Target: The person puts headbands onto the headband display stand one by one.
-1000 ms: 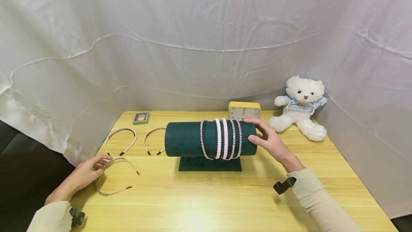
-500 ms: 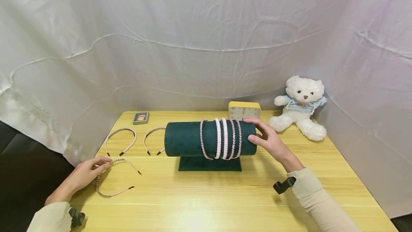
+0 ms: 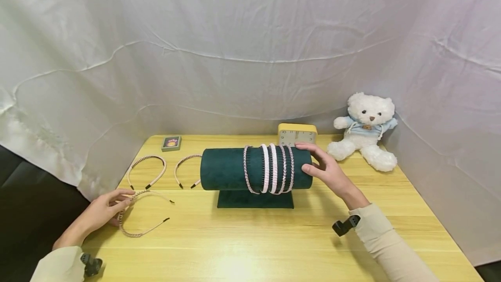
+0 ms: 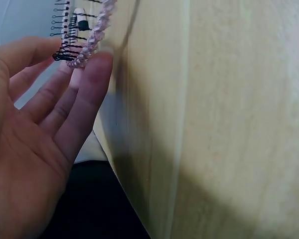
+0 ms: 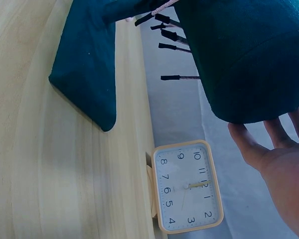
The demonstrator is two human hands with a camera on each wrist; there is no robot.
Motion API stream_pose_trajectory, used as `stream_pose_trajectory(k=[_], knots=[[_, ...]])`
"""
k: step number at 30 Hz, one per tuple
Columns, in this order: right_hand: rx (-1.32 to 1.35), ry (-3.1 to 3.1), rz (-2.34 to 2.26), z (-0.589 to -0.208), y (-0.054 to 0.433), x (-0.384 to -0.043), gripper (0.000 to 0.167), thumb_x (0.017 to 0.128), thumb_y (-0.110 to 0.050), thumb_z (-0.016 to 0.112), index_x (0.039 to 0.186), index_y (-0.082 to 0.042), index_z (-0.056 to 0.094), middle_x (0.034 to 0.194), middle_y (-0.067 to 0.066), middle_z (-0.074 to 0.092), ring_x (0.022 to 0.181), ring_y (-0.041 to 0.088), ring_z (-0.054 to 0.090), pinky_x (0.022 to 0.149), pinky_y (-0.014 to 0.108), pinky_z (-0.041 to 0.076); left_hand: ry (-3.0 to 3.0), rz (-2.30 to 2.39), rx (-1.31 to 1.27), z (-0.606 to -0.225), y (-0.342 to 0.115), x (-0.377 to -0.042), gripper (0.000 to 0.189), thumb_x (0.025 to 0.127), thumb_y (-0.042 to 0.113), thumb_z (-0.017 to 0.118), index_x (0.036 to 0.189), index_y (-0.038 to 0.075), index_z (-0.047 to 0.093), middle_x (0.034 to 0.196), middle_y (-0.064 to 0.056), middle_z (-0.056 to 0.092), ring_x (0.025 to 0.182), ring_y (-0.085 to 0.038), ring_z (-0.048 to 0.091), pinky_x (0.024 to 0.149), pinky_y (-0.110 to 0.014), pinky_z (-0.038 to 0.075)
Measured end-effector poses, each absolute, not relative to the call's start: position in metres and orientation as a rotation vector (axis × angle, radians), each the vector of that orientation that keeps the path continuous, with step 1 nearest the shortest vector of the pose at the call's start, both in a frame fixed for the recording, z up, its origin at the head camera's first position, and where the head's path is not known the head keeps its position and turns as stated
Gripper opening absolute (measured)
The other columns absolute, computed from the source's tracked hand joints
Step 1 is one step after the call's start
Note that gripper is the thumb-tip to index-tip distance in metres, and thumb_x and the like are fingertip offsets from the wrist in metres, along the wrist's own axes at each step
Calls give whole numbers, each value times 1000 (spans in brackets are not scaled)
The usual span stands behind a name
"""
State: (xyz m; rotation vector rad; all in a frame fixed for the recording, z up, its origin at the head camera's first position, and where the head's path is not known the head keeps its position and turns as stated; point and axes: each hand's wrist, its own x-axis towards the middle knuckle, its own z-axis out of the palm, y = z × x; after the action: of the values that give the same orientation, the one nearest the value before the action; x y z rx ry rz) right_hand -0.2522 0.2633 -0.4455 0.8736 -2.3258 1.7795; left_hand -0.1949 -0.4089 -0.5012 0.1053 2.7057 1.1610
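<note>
In the head view my left hand (image 3: 102, 210) pinches a thin pink twisted headband (image 3: 131, 233) at the table's left side, its dark-tipped ends pointing right. The left wrist view shows its braided band (image 4: 100, 31) between thumb and fingers, with black comb teeth along the inside. My right hand (image 3: 330, 173) holds the right end of a dark green cylindrical display stand (image 3: 223, 169), thumb and forefinger over its edge. Around the roll sit several headbands, among them two wide pale pink ones (image 3: 265, 169) and a twisted one (image 3: 246, 169). Their dark tips (image 5: 170, 77) stick out in the right wrist view.
Two more headbands lie behind on the left: one whole loop (image 3: 162, 164) and one (image 3: 177, 173) partly hidden by the roll. A small grey box (image 3: 171, 143), a yellow-framed clock (image 3: 297, 127) and a white teddy bear (image 3: 369, 114) stand along the back, before a grey curtain (image 3: 250, 47).
My left hand has turned the pinched headband slightly; its free ends have shifted right and farther from me. The right hand and the stand stay where they were.
</note>
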Motion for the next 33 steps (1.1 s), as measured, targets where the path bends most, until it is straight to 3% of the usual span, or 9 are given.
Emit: stream_pose_trajectory(k=[8,15,18,24,28,33], knots=[[881,-2324,1779,-444,262,-252,52,106,-2,65,157,-9,55,166,4,50,153,7,44,116,19,45,2608,1338,173,-506,-411,-194,51,113,16,60,154,-13,47,141,-40,62,99,5,68,70,-38,66],[888,-2313,1788,-443,263,-252,53,105,-1,65,157,-8,55,167,6,49,154,8,43,118,19,43,2483,1443,175,-507,-414,-195,60,111,15,64,158,-13,41,147,-37,60,104,-2,73,80,-38,66],[889,-2313,1787,-443,263,-252,53,105,-1,65,157,-8,55,167,6,49,154,8,43,118,19,43,2443,1456,168,-506,-415,-194,59,111,17,64,158,-11,42,143,-27,67,105,-3,74,83,-38,66],[882,-2316,1786,-444,263,-252,52,106,-1,65,157,-8,55,167,7,49,154,8,43,118,21,44,2396,1559,208,-503,-414,-192,39,112,12,62,146,-4,52,124,7,76,103,-8,72,80,-39,67],[889,-2308,1787,-446,264,-252,51,106,-1,64,156,-7,55,167,9,49,153,8,43,118,20,44,2408,1607,182,-501,-412,-191,31,113,14,61,140,1,55,122,13,73,99,-12,69,76,-40,68],[903,-2299,1784,-447,264,-254,50,107,-1,63,157,-6,55,167,10,49,153,7,44,117,19,44,2439,1588,136,-497,-411,-188,37,113,19,61,144,-1,56,126,20,71,99,-14,68,77,-40,67]])
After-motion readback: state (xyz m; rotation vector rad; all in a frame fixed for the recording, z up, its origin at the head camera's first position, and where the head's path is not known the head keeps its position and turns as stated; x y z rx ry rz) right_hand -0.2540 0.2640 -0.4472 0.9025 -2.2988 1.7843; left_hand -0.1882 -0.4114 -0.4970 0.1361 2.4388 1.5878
